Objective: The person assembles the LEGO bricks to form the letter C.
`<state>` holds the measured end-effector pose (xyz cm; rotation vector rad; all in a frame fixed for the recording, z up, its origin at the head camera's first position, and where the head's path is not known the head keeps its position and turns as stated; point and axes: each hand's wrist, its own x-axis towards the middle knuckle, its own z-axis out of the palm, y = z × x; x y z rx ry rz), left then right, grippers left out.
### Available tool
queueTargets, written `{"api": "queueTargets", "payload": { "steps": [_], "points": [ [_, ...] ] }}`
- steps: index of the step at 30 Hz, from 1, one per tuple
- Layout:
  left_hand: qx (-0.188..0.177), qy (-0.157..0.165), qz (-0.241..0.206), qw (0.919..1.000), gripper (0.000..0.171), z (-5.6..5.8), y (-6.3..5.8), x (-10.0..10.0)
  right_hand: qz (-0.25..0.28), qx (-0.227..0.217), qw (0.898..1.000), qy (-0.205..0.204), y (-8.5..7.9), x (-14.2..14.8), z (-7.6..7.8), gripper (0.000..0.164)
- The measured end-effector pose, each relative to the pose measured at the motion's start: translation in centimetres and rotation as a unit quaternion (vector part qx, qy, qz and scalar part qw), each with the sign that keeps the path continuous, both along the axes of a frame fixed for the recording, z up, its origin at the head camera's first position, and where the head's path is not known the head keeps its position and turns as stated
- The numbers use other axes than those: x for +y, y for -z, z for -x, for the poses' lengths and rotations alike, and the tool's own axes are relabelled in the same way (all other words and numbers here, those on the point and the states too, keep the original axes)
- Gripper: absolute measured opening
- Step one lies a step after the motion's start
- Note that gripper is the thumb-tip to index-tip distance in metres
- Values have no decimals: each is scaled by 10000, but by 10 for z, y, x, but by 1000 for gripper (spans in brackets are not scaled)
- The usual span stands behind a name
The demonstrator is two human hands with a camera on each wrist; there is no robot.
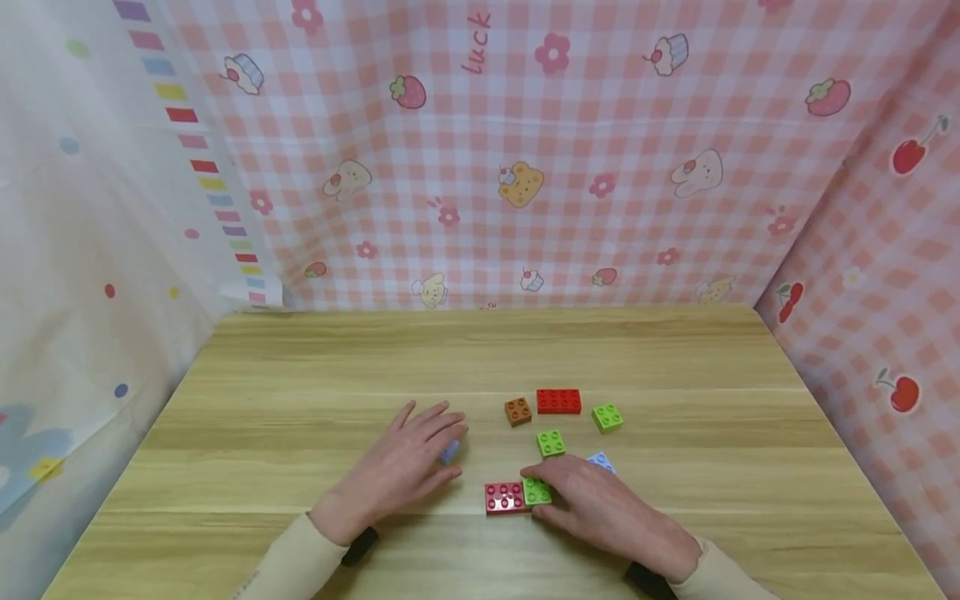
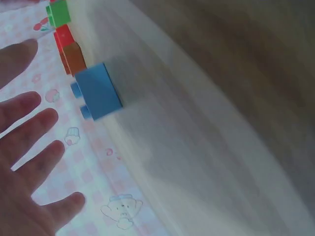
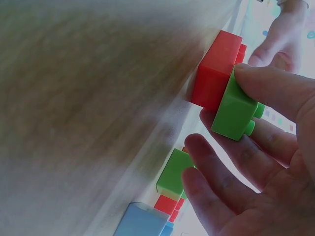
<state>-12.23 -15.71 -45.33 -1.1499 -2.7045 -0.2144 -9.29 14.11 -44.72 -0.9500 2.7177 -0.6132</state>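
Observation:
My right hand [image 1: 588,504] pinches a small light green brick [image 1: 537,492] between thumb and forefinger, its other fingers loosely bent. That green brick stands higher than the dark red brick [image 1: 503,498] and overlaps its right end, as the right wrist view shows the red brick [image 3: 216,69] pressed close beneath it. My left hand [image 1: 405,458] hovers with fingers spread over a blue brick [image 1: 449,452], which it partly hides in the head view. In the left wrist view this blue brick [image 2: 100,92] stands studs up on the table, apart from the fingers.
Beyond the hands lie an orange-brown brick [image 1: 517,411], a long bright red brick [image 1: 558,401] and two more green bricks, one nearer [image 1: 551,443] and one farther right [image 1: 607,417]. Another blue brick [image 1: 602,462] is partly behind my right hand. Patterned cloth [image 1: 487,150] borders the wooden table [image 1: 300,358].

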Motion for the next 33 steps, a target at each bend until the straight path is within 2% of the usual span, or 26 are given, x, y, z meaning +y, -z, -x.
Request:
{"api": "queueTargets", "payload": {
  "steps": [7,13,15,23,33],
  "points": [
    [-756,-173,196,9968,68,3,2,-11,15,-58,10000,-9,2,0,0,42],
    [-1225,-90,399,9916,67,6,2,-15,21,-18,10000,4,3,0,-1,42],
    [-1284,-33,425,9908,63,7,3,-15,34,29,10000,-6,4,0,0,42],
    [-796,150,126,9966,40,8,8,-14,68,97,9999,-35,3,1,0,41],
    [-470,136,10,9988,40,3,5,-9,37,-69,10000,51,3,1,1,42]
  ]
}}
